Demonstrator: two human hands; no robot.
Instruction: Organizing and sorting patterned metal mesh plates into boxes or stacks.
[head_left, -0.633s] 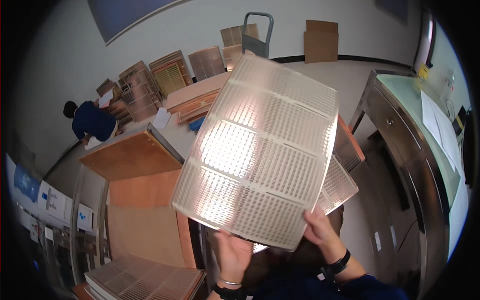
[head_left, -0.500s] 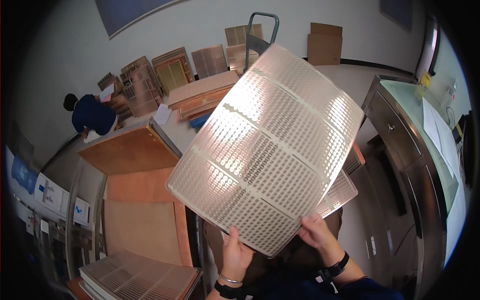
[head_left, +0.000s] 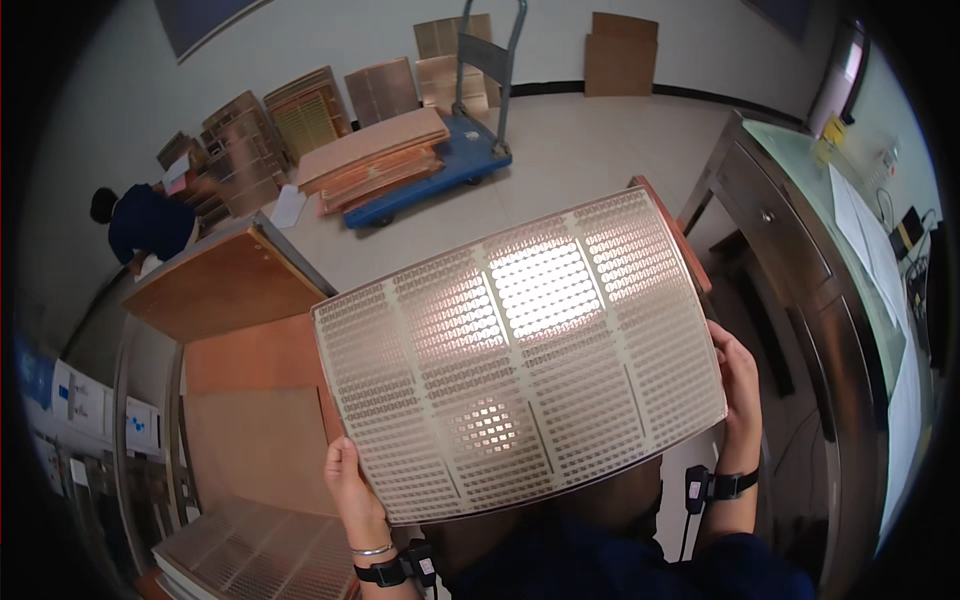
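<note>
— In front of your chest, what are you holding up?

— You hold a large perforated panel [head_left: 520, 360], pale and thin, covered in rows of small holes. It fills the middle of the view, tilted so that its right end sits higher than its left. Light glares off a patch near its top centre.

— And your hands?

— Your left hand [head_left: 352, 488] is closed on the panel's lower left corner, at about 7 o'clock from the panel's middle, thumb on the near face. Your right hand [head_left: 738, 385] grips the right edge at about 3 o'clock, fingers wrapped round the rim. Each wrist wears a dark strap; the left one also carries a thin bracelet.

— What lies around you?

— At 9 o'clock stands a workbench with brown boards [head_left: 250, 400] lying flat on it. At 7 o'clock, low in the view, lies a stack of similar panels [head_left: 255, 555]. At 12 o'clock a blue cart [head_left: 450, 165] stands on the floor, loaded with copper-coloured sheets [head_left: 375, 155], and more sheets lean against the far wall. At 10 o'clock another person [head_left: 145, 225] in dark blue bends over. At 3 o'clock runs a steel cabinet [head_left: 800, 260] with a glass top.
</note>
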